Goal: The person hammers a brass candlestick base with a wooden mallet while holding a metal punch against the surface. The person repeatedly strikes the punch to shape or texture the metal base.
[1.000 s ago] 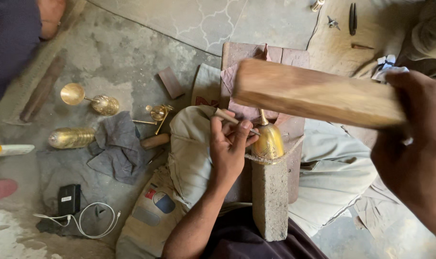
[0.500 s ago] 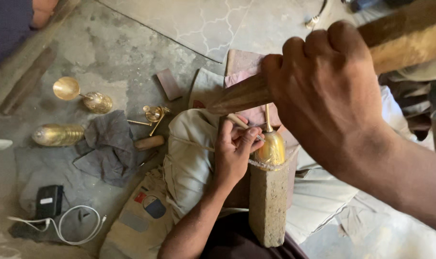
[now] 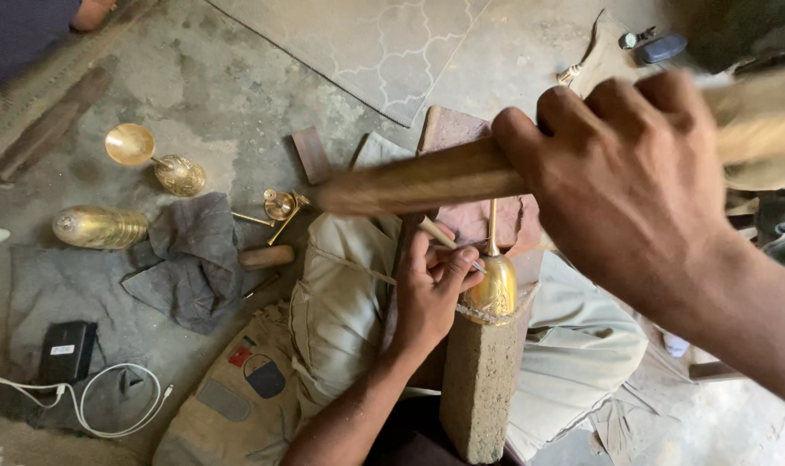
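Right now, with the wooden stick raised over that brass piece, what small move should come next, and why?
Probably a short downward tap: the right hand holds the wooden mallet above the thin punch that the left hand steadies against the brass vessel on the wooden block.

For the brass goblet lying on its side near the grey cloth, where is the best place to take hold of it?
Probably the thin stem of the brass goblet, from above. It lies on its side on the floor, and the stem is narrower than the wide cup and engraved base.
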